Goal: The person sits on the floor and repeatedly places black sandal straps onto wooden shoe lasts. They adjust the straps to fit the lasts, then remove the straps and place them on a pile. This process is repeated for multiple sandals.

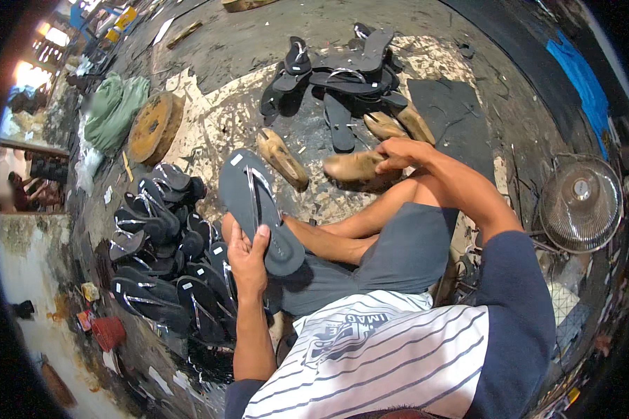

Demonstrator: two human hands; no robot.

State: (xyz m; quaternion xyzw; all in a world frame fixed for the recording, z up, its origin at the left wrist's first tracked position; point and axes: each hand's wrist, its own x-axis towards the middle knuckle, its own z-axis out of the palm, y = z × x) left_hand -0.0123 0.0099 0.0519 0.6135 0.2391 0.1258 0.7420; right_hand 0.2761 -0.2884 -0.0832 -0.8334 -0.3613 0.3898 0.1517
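Observation:
My left hand (pixel 249 255) is closed round the heel part of a dark grey flip-flop (pixel 239 183), thumb on its footbed. The flip-flop has shiny silver straps and a small white label near the toe. My right hand (pixel 398 155) grips a wooden shoe last (pixel 349 167), slightly blurred, above the ground ahead of my crossed legs. Between the two hands another wooden last (pixel 282 159) lies on the mat. More wooden lasts (pixel 384 127) rest just beyond my right hand, beside a loose dark sole (pixel 339 124).
Several black flip-flops (pixel 349 82) lie heaped at the far middle. A larger pile of silver-strapped flip-flops (pixel 154 300) sits at my left. Behind that pile stand a round wooden block (pixel 154 128) and a green cloth bundle (pixel 112 112). A caged fan (pixel 581 199) stands at my right.

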